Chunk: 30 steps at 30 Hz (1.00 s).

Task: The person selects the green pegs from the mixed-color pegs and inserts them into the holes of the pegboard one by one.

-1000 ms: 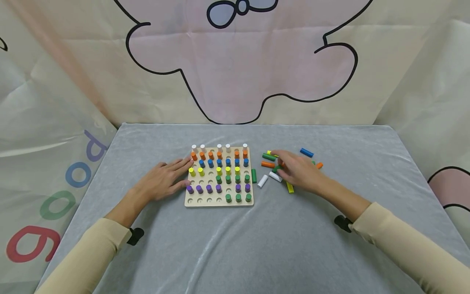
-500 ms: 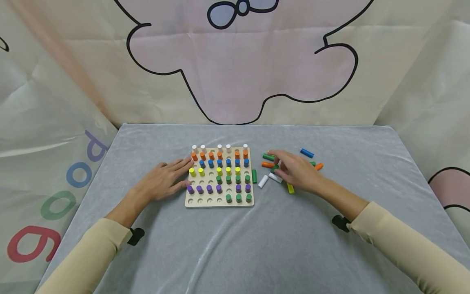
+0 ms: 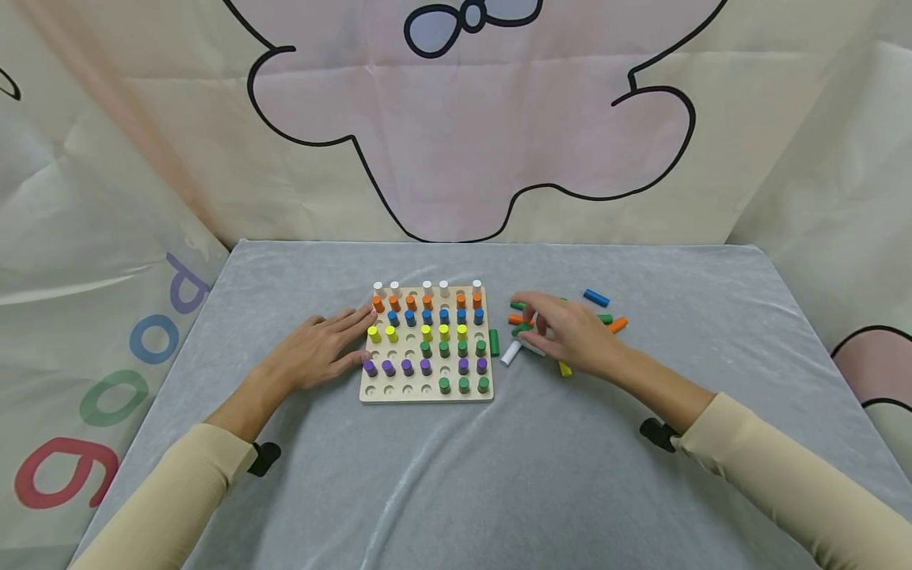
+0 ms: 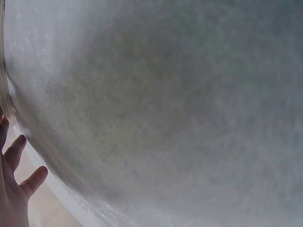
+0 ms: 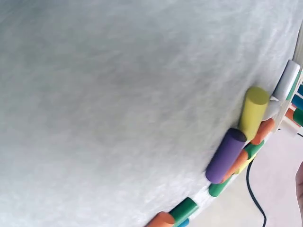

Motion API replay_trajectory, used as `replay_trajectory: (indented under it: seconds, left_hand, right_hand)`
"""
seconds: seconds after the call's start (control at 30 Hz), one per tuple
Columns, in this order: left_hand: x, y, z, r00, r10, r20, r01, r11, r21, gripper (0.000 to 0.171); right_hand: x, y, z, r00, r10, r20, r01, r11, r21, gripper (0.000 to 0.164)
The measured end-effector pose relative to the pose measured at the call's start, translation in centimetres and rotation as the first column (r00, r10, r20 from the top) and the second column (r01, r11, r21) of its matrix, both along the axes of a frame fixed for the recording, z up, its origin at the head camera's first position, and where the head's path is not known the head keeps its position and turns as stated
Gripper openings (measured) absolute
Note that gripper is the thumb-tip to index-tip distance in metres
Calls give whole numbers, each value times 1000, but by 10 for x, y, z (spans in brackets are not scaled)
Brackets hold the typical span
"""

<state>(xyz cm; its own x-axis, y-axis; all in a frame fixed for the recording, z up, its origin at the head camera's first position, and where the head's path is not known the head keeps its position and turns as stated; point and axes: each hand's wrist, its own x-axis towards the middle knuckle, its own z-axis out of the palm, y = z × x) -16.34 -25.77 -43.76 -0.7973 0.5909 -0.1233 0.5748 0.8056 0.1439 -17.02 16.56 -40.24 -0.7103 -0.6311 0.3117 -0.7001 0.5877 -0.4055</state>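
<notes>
Right of the pegboard (image 3: 397, 396), right hand (image 3: 570, 336) pinches a green peg (image 3: 522, 328).
Left hand (image 3: 313, 348) sits way closer, relaxed fingers touching pegboard's edge.

We see pale pegboard (image 3: 397, 381) flat on gray cloth (image 3: 584, 475), left hand (image 3: 313, 348) touching its left edge; upright pegs (image 3: 425, 366) in rows, far to near: white, orange, blue, yellow, green, purple, green, some holes open; small green peg (image 3: 522, 328) pinched in right hand (image 3: 570, 332); around it we find loose pegs on their sides: dark-green cylinder (image 3: 494, 342) just beside board's right edge, white cylinder (image 3: 510, 352) angled near it, blue cylinder (image 3: 595, 298) farther off; right wrist view shows purple cylinder (image 5: 226, 155) overlapping yellow cylinder (image 5: 253, 111)
</notes>
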Motion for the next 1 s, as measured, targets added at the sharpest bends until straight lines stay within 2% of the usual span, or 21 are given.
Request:
replay_trajectory:
  seconds: [0.13, 0.4, 0.67, 1.0]
  left_hand:
    - [1, 0, 0, 1000, 2, -3, -2, 1000, 4, 73]
    - [1, 1, 0, 1000, 1, -6, -1, 1000, -4, 74]
    - [1, 0, 0, 1000, 7, -4, -7, 1000, -7, 74]
    - [-1, 1, 1, 1000, 19, 18, -19, 1000, -12, 75]
  right_hand:
    - [3, -6, 4, 999, 31, -28, -32, 999, -26, 54]
    - [12, -21, 15, 996, 44, -76, -46, 999, -20, 56]
    - [14, -38, 19, 988, 87, -126, -93, 995, -47, 54]
    - [16, -67, 25, 979, 151, -138, -161, 985, -64, 50]
